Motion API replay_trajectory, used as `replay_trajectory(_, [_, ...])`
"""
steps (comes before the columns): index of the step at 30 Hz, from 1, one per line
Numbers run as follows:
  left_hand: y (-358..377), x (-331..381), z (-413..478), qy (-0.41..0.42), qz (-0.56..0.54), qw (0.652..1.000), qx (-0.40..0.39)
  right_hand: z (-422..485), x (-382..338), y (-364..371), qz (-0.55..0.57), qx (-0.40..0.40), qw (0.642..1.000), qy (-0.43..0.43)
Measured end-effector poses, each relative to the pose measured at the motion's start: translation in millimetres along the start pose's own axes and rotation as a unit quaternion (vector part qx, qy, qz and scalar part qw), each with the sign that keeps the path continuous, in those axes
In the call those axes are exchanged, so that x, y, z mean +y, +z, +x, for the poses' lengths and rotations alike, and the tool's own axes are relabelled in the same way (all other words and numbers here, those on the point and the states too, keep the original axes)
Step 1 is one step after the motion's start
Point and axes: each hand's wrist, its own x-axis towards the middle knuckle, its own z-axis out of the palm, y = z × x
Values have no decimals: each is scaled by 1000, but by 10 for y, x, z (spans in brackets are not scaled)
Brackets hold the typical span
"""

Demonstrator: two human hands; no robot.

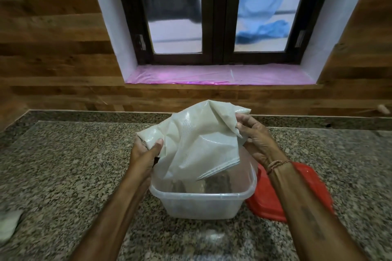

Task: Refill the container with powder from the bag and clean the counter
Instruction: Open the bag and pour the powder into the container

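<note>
A pale woven plastic bag (197, 137) hangs slack over a clear plastic container (201, 203) in the middle of the granite counter. Its open end droops down into the container. My left hand (146, 154) grips the bag's lower left corner, thumb on top. My right hand (252, 135) pinches the upper right corner, held a little higher. Inside the container I see some pale powder, partly hidden by the bag. The container's red lid (297, 193) lies flat on the counter just to its right, under my right forearm.
The speckled granite counter (74, 176) runs back to a wood-panelled wall with a window and a pink-lined sill (218, 75). A pale cloth or packet (8, 225) lies at the counter's left edge. A faint dusty patch (207, 237) shows in front of the container.
</note>
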Motion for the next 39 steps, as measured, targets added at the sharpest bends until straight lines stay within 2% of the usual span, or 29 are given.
replay_trajectory(5, [-25,103,-49,-21,-91,995,-46,-1,-71,11,-12,32,999,-2])
replay_trajectory(8, [-38,120,-86,-11,-79,995,-55,9,-98,-42,-23,1,1000,4])
replay_trajectory(12, [-28,159,-112,2,-75,996,-55,-20,-142,10,-104,-37,994,9])
replay_trajectory(18, [-33,240,-92,30,-25,998,-50,-8,-265,7,-193,24,981,-9])
replay_trajectory(22, [-48,306,-50,62,-5,997,-45,-22,-407,27,-192,28,981,-25])
replay_trajectory(32, [-95,519,39,122,28,991,-48,-72,-792,8,-345,2,934,-94])
replay_trajectory(39, [-80,597,4,150,30,986,-66,-69,-903,-10,-456,-34,880,-129])
